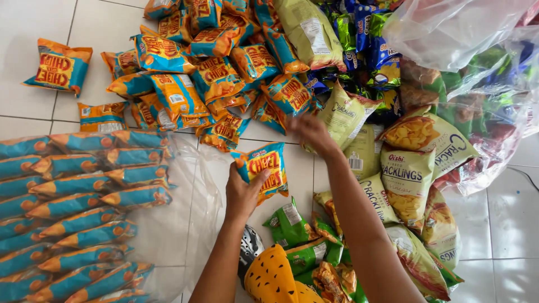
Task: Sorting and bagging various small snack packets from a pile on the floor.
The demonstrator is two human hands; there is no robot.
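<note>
My left hand (242, 193) grips an orange-and-blue snack packet (264, 168) by its lower left edge, holding it above the white tiled floor (22, 28). My right hand (310, 133) reaches forward, blurred, to the edge of a big pile of the same orange-and-blue packets (213, 67), beside a pale green cracker bag (343, 115). I cannot tell whether its fingers hold anything.
Rows of orange-and-blue packets (67, 213) lie in clear plastic wrap at the left. One lone packet (58, 66) lies far left. Pale green cracker bags (407, 179) and small green packets (289, 224) lie at the right. Clear plastic bags (483, 73) of snacks fill the top right.
</note>
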